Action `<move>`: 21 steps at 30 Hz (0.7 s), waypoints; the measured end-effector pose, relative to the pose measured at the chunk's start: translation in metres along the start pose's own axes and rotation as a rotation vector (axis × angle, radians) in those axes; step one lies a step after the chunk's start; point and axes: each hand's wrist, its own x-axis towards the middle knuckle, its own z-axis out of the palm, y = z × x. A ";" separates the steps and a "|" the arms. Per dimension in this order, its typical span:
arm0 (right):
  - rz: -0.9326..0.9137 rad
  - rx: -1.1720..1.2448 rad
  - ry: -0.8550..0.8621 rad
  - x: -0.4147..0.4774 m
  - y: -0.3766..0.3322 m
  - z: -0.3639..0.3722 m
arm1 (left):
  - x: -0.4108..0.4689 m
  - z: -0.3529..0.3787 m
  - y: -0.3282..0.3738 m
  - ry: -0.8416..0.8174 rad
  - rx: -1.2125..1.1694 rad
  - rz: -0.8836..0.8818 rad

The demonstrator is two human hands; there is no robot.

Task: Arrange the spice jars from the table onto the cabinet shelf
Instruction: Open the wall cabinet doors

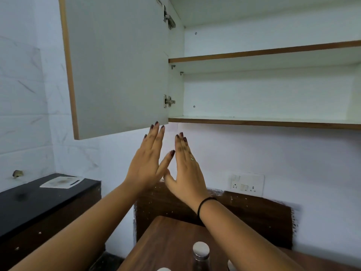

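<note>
Looks up at a wall cabinet [273,90] with its door [117,65] swung open to the left. Shows both hands raised side by side beneath it. Left hand [145,163] flat, fingers straight, fingertips at the door's lower corner, contact unclear. Right hand [185,169] likewise flat and open, just beside the left, thumbs meeting between them, a black band [205,206] round the wrist. Gripping nothing. At the bottom edge, on the brown wooden table [166,241], an upright spice jar [200,251] with a silver cap, well below the lower shelf [263,122]. Another cap [231,266] just right of it, cut off by the frame. Far left, a black-topped table [39,198] carrying a white board [61,182]. On the right wall, a socket [247,184].
</note>
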 end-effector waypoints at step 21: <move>0.168 0.182 0.018 -0.076 0.119 -0.040 | -0.018 0.116 0.090 -0.092 -0.409 -0.200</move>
